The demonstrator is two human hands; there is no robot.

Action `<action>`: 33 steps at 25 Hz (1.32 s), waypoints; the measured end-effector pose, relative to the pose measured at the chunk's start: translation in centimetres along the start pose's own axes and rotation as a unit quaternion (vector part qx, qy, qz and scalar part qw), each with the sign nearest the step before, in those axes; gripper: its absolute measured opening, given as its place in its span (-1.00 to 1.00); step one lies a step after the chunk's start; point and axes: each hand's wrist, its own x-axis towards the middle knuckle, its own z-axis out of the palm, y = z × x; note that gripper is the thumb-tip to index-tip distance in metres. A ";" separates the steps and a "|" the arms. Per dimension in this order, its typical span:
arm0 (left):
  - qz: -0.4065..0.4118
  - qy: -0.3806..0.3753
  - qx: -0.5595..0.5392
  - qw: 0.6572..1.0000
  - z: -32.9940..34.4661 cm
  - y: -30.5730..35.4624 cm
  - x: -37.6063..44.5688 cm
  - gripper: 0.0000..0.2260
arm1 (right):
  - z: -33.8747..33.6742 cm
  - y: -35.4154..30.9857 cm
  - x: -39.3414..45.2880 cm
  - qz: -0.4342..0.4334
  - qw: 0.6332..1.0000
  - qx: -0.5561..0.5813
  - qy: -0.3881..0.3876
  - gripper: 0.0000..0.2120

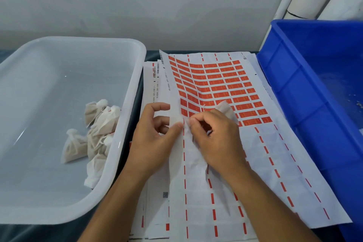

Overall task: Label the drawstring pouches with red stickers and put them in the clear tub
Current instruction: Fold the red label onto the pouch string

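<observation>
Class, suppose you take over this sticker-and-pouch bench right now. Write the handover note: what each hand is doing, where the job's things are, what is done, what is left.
Left hand: thumb pressing the left edge of the top sticker sheet, fingers loosely curled, holding nothing.
Right hand: holds a pouch against the palm; fingertips pick at the bottom row of the red stickers.
Clear tub, on the left: a small heap of pouches lies by its right wall.
Blue bin, on the right: contents not visible.
Done: lower part of the sheet is peeled bare.
Left: peel a sticker, label the held pouch, drop it in the tub, repeat.
</observation>
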 end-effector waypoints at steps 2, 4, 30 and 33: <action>-0.012 0.021 0.011 1.000 0.0 0.0 0.1 -0.58 | -0.2 -0.1 0.1 0.039 0.998 0.043 0.007 -0.95; -0.021 0.042 0.038 0.998 -0.1 0.0 0.2 -0.49 | -0.6 -0.1 0.1 0.063 0.995 0.081 0.019 -0.95; 0.031 -0.061 0.370 0.927 7.4 1.8 2.9 -0.78 | -5.2 2.4 1.8 0.225 0.899 0.336 0.168 -0.92; 0.061 0.007 0.247 0.967 7.3 1.6 2.4 -0.91 | -5.1 2.4 1.8 0.211 0.912 0.320 0.143 -0.88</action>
